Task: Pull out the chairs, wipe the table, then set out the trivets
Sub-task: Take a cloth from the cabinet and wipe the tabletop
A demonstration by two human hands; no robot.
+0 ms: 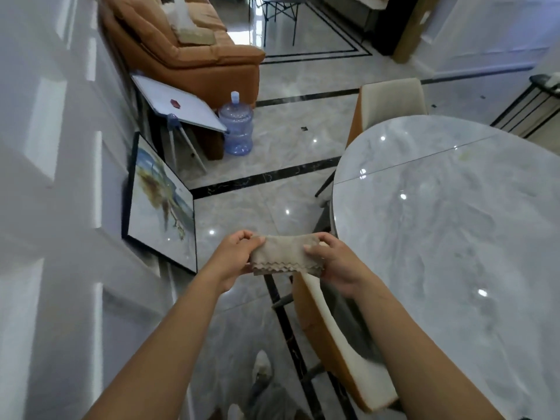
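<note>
1. The big round table (454,222) fills the right side. Its top is shiny grey marble.
2. An orange sofa (181,40) sits far away at the top left.
3. One chair (321,328), orange with a cream front, stands close to the person at the table's left edge. It is just under the right arm.
4. Another chair (391,98) with a cream back stands at the far side of the table.
5. A framed picture (160,201) leans on the left wall.
6. A white board (178,104) leans tilted beside the sofa.
7. A blue water bottle (236,128) stands on the floor next to the board.
8. The left hand (233,256) pinches the left end of the cloth with curled fingers.
9. The right hand (333,265) grips the right end, thumb on top.
10. The cloth (285,253) is grey-brown, folded, with zigzag edges. It is stretched in the air between both hands, above the floor and the near chair, just left of the table and not touching it.
</note>
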